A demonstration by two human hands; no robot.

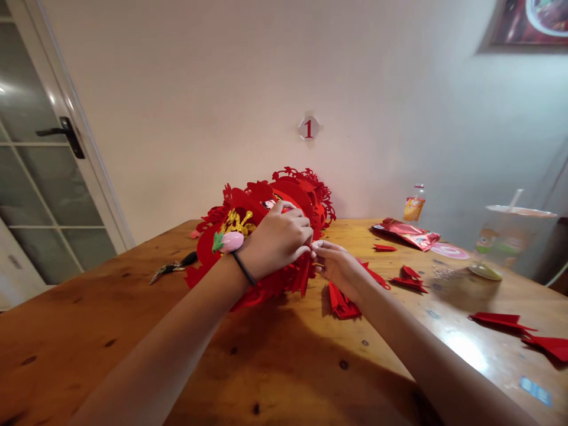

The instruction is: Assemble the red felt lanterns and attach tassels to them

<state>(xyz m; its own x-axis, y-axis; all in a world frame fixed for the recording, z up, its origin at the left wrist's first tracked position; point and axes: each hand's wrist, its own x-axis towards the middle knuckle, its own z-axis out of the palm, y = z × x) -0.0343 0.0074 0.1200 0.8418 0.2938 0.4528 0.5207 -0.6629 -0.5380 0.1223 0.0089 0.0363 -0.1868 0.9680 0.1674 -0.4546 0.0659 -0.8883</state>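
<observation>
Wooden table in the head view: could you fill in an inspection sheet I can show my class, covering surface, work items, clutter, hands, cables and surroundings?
Surface: wooden table, dark knots, bright glare at right.
Work items: red cut-out decoration with gold parts; folded red pieces to its right.
Clutter: pliers left of the decoration; bottle, red packet and clear cup with straw at right.
Hands: left hand against the decoration; right hand meeting it fingertip-close; anything pinched is unclear.
Cables: pale curved strip at far right, possibly a cable.
Surroundings: pale wall, round "1" sign, framed picture, glazed door.
</observation>
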